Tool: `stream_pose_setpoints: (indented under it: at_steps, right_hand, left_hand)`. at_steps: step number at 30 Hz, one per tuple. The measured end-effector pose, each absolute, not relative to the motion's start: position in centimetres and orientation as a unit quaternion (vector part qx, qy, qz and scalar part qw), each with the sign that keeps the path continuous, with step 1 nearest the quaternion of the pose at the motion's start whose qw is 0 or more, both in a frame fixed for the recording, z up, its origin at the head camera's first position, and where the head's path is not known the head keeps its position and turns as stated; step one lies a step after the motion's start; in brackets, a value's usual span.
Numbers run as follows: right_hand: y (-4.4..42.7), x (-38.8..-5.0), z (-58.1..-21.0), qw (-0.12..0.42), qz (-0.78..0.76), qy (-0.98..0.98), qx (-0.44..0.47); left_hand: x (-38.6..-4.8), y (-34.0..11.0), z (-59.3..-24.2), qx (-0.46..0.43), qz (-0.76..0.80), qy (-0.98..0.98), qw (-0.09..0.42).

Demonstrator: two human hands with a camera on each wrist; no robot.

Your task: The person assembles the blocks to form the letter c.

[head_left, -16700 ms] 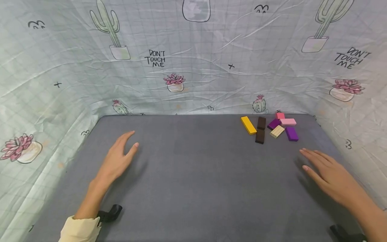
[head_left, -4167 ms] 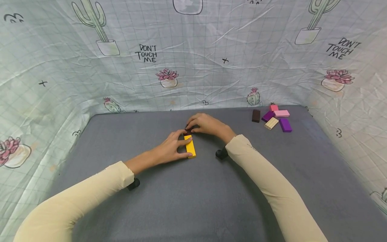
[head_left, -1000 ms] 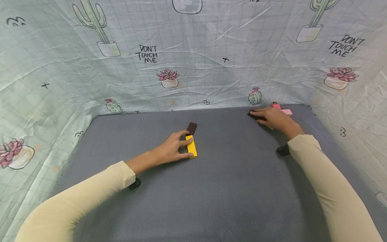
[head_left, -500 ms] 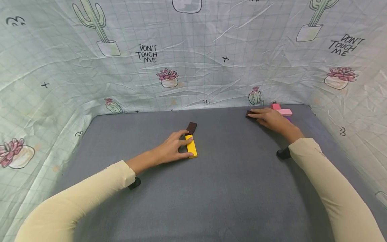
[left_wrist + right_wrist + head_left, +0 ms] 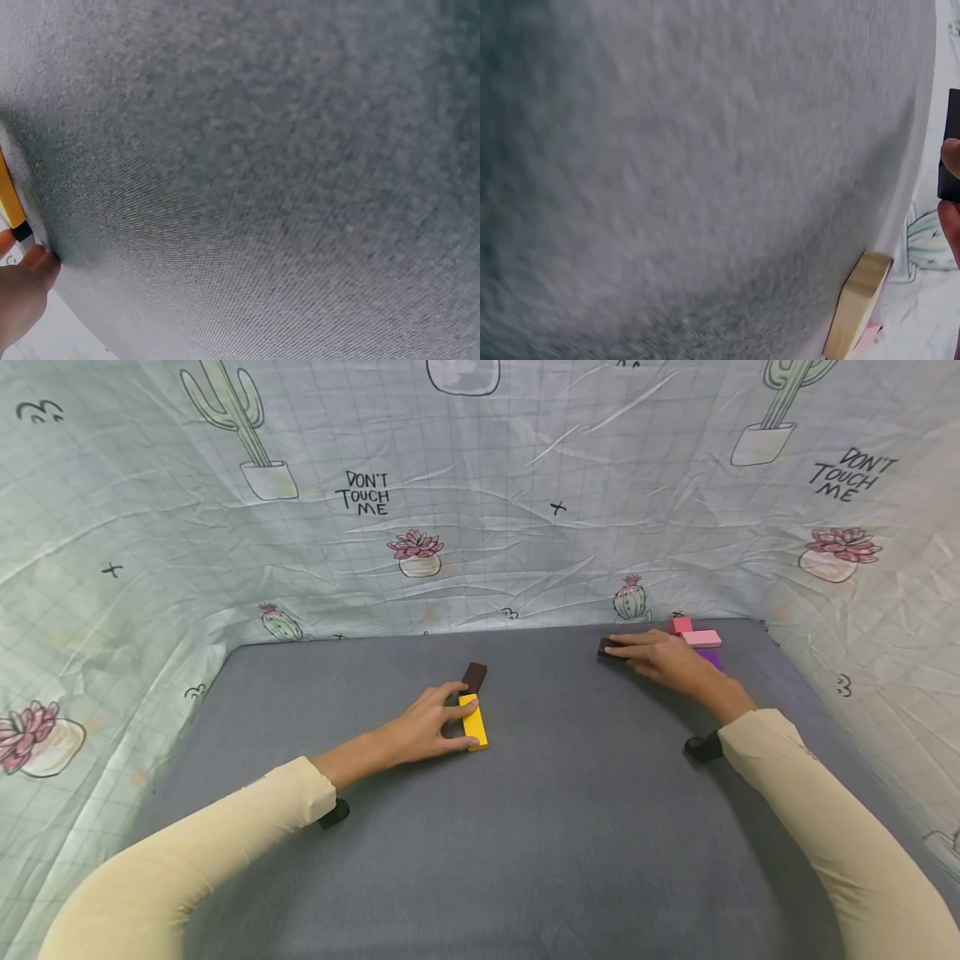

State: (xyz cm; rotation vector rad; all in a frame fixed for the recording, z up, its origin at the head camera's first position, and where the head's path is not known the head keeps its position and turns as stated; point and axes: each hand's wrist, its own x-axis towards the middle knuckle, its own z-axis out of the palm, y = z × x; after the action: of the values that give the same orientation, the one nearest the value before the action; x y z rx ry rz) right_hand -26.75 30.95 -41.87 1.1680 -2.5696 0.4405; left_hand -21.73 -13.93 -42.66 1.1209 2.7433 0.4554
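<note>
In the head view my left hand (image 5: pixel 420 727) has its fingers on the yellow block (image 5: pixel 473 723), which lies on the grey surface. A dark brown block (image 5: pixel 475 677) lies end to end with it at an angle, near my index finger. Farther right, my right hand (image 5: pixel 671 667) pinches a second dark brown block (image 5: pixel 604 649) at the back of the surface. In the right wrist view the dark block (image 5: pixel 949 180) shows between fingertips at the right edge. The left wrist view has the yellow block (image 5: pixel 9 196) beside the fingers of my left hand (image 5: pixel 24 289).
Beside and behind my right hand lie a red block (image 5: pixel 681 625), a pink block (image 5: pixel 702 639) and a purple block (image 5: pixel 708 657). A wooden block (image 5: pixel 857 304) shows low in the right wrist view. Patterned cloth (image 5: pixel 495 510) stands behind the grey surface (image 5: pixel 525 827).
My right hand has gone from the central blocks to the right group, then slid the second dark block a little left, uncovering some purple. My left hand has stayed at the yellow block.
</note>
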Motion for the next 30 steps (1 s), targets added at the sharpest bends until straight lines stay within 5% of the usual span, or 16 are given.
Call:
stream_pose_setpoints:
  at_steps: [30]
  right_hand:
    - [26.3,-23.0,-42.2,0.121,0.172,-0.866,0.454]
  left_hand:
    - [-21.8,-13.8,-42.8,0.380,0.143,0.912,0.064]
